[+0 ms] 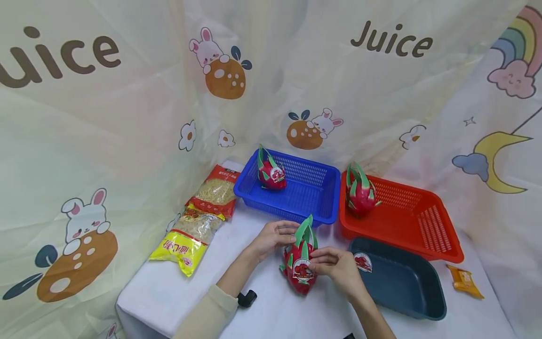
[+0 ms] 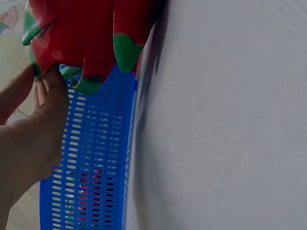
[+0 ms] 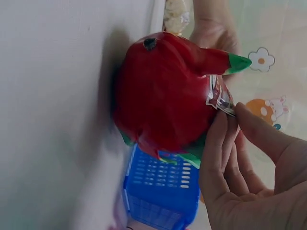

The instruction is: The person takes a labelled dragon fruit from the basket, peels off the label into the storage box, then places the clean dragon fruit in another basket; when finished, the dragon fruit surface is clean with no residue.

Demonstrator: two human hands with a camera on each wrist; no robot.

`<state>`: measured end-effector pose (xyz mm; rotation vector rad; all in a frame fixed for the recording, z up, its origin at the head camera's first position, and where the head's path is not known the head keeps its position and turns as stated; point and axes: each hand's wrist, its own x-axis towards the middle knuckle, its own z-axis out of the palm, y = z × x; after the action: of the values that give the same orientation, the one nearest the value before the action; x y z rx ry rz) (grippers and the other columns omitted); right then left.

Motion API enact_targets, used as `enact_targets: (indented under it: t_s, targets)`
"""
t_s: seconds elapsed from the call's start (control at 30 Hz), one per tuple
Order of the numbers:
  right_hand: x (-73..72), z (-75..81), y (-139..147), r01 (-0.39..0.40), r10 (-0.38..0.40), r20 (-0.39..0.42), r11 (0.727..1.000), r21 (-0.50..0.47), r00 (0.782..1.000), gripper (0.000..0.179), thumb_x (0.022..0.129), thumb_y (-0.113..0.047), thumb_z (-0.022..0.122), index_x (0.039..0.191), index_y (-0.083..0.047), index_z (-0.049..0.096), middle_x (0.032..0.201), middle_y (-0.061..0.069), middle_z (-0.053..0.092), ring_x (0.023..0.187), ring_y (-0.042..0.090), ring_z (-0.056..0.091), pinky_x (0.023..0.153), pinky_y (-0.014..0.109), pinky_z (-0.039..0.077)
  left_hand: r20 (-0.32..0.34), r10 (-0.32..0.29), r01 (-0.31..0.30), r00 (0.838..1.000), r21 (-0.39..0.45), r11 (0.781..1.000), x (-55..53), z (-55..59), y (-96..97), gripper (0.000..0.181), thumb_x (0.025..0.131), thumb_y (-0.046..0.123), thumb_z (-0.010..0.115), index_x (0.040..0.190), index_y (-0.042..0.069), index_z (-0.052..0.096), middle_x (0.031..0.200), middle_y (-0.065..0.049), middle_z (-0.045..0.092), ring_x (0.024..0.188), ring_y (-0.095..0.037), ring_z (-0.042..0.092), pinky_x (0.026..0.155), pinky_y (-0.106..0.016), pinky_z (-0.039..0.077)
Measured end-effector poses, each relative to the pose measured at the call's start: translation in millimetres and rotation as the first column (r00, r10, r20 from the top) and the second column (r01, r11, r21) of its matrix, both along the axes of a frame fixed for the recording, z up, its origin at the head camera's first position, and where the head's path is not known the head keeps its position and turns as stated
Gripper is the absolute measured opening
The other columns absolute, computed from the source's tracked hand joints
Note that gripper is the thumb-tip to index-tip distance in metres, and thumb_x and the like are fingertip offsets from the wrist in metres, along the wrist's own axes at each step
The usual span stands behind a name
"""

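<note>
A red dragon fruit (image 1: 295, 278) with green-tipped scales and a round label (image 1: 302, 270) lies on the white table between the two hands. My left hand (image 1: 271, 240) holds it near its leafy top; in the left wrist view the thumb and fingers meet at a scale's green tip (image 2: 34, 68). From the other side, my right hand (image 1: 338, 268) pinches the label's edge. In the right wrist view that label (image 3: 221, 98) looks creased and partly raised from the fruit (image 3: 158, 96), between thumb and index finger.
Behind stand a blue basket (image 1: 296, 207) and a red basket (image 1: 398, 235), each with one dragon fruit. A dark teal basin (image 1: 406, 282), with a round label inside, sits at right beside a small orange packet (image 1: 464, 281). Two food bags (image 1: 186, 240) lie at left.
</note>
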<state>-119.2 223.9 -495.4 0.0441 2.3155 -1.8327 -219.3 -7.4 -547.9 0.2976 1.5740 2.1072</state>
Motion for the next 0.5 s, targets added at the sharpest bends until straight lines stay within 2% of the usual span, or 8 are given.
enact_targets:
  t_s: [0.23, 0.5]
  targets:
    - [0.6, -3.9, 2.8, -0.041, 0.046, 0.036, 0.992, -0.119, 0.998, 0.037, 0.085, -0.004, 0.085, 0.115, 0.012, 0.069, 0.101, 0.023, 0.077, 0.09, 0.025, 0.077, 0.082, 0.032, 0.063, 0.016, 0.029, -0.029, 0.999, 0.019, 0.999, 1.2, -1.0, 1.3, 0.04, 0.094, 0.002, 0.073, 0.134, 0.002, 0.068, 0.121, -0.014, 0.075, 0.104, -0.018, 0.073, 0.086, -0.027, 0.06]
    - [-2.2, -6.0, 5.1, -0.047, 0.057, 0.067, 0.989, -0.14, 0.996, 0.034, 0.087, -0.003, 0.083, 0.111, 0.015, 0.068, 0.096, 0.018, 0.079, 0.087, 0.022, 0.077, 0.083, 0.031, 0.063, 0.011, 0.047, -0.048, 0.999, 0.04, 0.998, 2.0, 1.5, 2.0, 0.039, 0.094, -0.002, 0.071, 0.133, -0.002, 0.068, 0.121, -0.016, 0.075, 0.104, -0.018, 0.074, 0.086, -0.027, 0.06]
